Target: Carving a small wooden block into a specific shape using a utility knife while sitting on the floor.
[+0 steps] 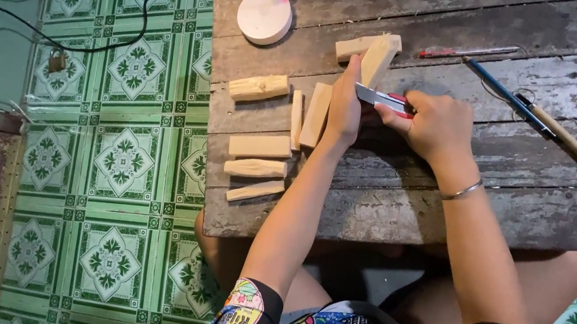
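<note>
My left hand point(345, 109) holds a pale wooden block point(378, 58) on end on the dark plank table point(439, 204). My right hand point(433, 124) grips a utility knife point(382, 99) with a red handle, its blade pointing left against the lower part of that block. A second light block point(352, 47) lies just behind the held one. Several more cut wooden pieces point(259, 147) lie in a loose group to the left of my left hand.
A round white lamp base point(264, 15) with a cord stands at the table's back left. A red pen point(466, 52), a blue pen point(510, 94) and a wooden-handled tool point(562, 133) lie at the back right. Green patterned floor tiles point(121, 148) surround the table; cables point(88, 44) run on the left.
</note>
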